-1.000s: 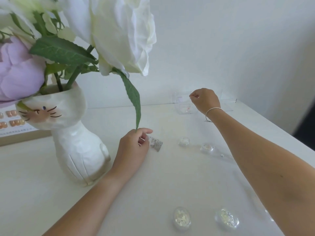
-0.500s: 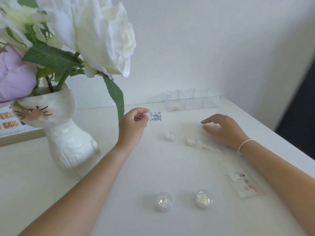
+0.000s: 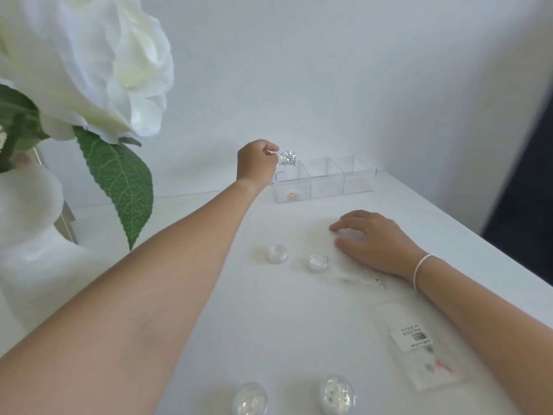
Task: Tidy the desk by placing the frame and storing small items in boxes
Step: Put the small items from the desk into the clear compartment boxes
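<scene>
My left hand (image 3: 256,159) is stretched out to the far side of the white desk and pinches a small silver glitter packet (image 3: 289,158) just above the left compartment of a clear three-part box (image 3: 326,178). A small pinkish item (image 3: 293,196) lies in that compartment. My right hand (image 3: 371,239) rests flat on the desk, fingers spread, holding nothing. Two small clear round jars, one (image 3: 278,253) and another (image 3: 317,262), sit to its left. Two larger glitter jars, one (image 3: 250,398) and another (image 3: 337,393), stand near the front edge.
A white vase (image 3: 30,223) with a large white flower (image 3: 80,64) and a green leaf (image 3: 122,187) fills the left side. A flat clear packet with a barcode label (image 3: 425,359) lies at the front right. A thin clear strip (image 3: 362,280) lies under my right wrist. The desk's edge runs along the right.
My left hand has carried the glitter packet from mid-desk up and away to above the box's left compartment. My right hand stayed resting on the desk. The view moved closer to the flower.
</scene>
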Tool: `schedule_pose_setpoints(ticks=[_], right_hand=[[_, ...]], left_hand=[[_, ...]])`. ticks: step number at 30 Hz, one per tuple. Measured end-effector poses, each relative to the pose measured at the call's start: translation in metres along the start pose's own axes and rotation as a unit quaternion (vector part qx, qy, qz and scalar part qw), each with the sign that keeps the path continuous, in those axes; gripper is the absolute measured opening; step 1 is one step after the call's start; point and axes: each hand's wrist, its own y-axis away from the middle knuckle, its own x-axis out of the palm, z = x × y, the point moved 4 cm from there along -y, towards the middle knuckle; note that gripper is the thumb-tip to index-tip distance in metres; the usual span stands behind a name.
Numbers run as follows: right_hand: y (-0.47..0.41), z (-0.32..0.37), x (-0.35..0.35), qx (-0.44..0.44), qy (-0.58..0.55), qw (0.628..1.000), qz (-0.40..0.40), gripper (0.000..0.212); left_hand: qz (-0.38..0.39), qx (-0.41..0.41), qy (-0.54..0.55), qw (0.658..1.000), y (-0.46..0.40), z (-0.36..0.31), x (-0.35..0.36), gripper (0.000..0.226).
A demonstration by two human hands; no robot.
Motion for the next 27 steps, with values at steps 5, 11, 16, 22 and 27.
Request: schedule_pose_setpoints(ticks=[5,11,16,22,27], right_hand=[[-0.001,-0.001,0.001,-0.007,-0.004,1.0,-0.002,0.025],[-0.001,-0.001,0.001,-0.006,0.002,1.0,0.001,0.026],[0.001,0.002,-0.001,-0.015,-0.007,1.0,-0.001,0.024],[0.01,0.028,-0.009,-0.071,-0.188,0.979,-0.018,0.014],[0.017,0.049,0.002,-0.125,-0.136,0.979,0.089,0.027]], left_hand=[[0.027,-0.024,-0.069,0.997,-0.015,0.014,0.017,0.03],[0.081,-0.025,-0.12,0.989,-0.012,0.026,0.023,0.038],[0.058,0.03,-0.081,0.995,0.021,0.021,0.005,0.035],[0.092,0.041,0.003,0.995,0.092,0.031,-0.021,0.016],[0.142,0.056,0.002,0.988,0.129,0.031,-0.042,0.02]])
